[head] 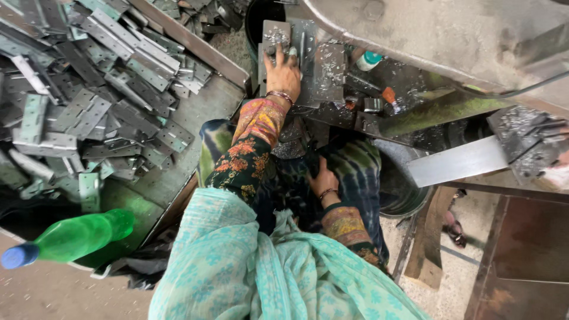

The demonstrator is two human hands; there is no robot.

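Leftmost, a green plastic bottle (77, 237) with a blue cap lies tilted at the edge of a metal tray (195, 44). The tray holds a big, loose heap of grey metal hinges (89, 101), many folded flat, some spread open, all showing their rows of screw holes. I judge this heap to be the stock in hand; whether these pieces are already worked or waiting, the view does not tell.

Moving right, the left hand (283, 74) reaches forward, sleeve in orange and dark floral cloth, and presses down on a small metal plate (276, 32) that lies on the machine's working surface (323, 71), which is strewn with bright metal shavings. The fingers lie spread flat over the piece rather than curled round it. So one piece sits at the machine now, with the heap well apart to the left.

Nearer the body, the right hand (323, 181) rests on the lap, on dark tie-dyed cloth, loosely closed and holding nothing that I can see.

Further right, a flat steel bar (459, 160) juts out beside a dark round bucket (409, 195).
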